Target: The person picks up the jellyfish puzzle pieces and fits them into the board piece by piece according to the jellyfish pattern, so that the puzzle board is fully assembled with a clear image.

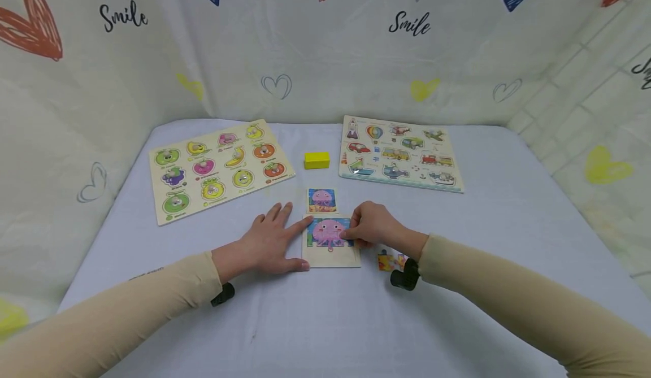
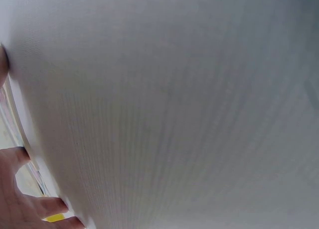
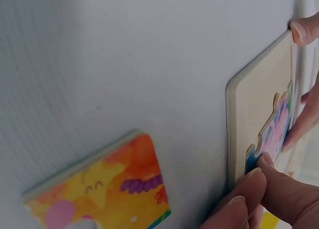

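On the white cloth lies a small wooden puzzle board (image 1: pixel 333 258), its upper part filled with a pink jellyfish picture (image 1: pixel 328 231) and its lower part bare wood. My left hand (image 1: pixel 269 242), fingers spread, touches the board's left edge with thumb and index finger. At the right edge my right hand (image 1: pixel 376 224) has its thumb on the picture and its other fingers curled by the board's side; the right wrist view shows the thumb on a blue part. A loose orange and yellow piece (image 3: pixel 107 184) lies beside the board, partly behind the right wrist camera in the head view.
Just above the board lies a small jellyfish card (image 1: pixel 322 200), with a yellow block (image 1: pixel 317 160) farther back. A fruit puzzle board (image 1: pixel 224 174) lies at the back left, a vehicle puzzle board (image 1: pixel 402 155) at the back right. A printed curtain hangs behind.
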{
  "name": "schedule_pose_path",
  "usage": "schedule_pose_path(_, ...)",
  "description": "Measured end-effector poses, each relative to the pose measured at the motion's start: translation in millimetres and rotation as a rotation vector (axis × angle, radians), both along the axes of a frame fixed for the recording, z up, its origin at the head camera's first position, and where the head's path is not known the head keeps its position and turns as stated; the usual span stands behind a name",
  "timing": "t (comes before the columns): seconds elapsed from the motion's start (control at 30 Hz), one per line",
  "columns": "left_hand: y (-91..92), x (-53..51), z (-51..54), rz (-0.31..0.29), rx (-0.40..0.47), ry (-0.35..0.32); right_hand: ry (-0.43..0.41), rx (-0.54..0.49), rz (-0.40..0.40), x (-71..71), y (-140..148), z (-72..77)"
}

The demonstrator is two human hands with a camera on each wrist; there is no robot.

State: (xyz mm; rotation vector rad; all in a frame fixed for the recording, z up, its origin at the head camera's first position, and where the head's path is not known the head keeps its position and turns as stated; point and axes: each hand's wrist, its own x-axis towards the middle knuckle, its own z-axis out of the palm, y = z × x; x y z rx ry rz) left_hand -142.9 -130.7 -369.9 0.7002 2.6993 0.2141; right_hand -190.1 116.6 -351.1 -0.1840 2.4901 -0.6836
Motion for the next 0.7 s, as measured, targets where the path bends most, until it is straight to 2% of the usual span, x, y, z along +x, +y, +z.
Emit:
schedule_pose_path(0.33, -0.2, 0.8, 0.9, 0.0, 0.004, 0.006, 0.043, -0.001, -0.002, 3.3, 1.0, -3.1)
schedule_pose_path(0.7, -0.2, -0.4, -1.2, 0.001, 0.009, 0.005, 0.038, -0.019, 0.0, 5.0, 3.8, -1.0)
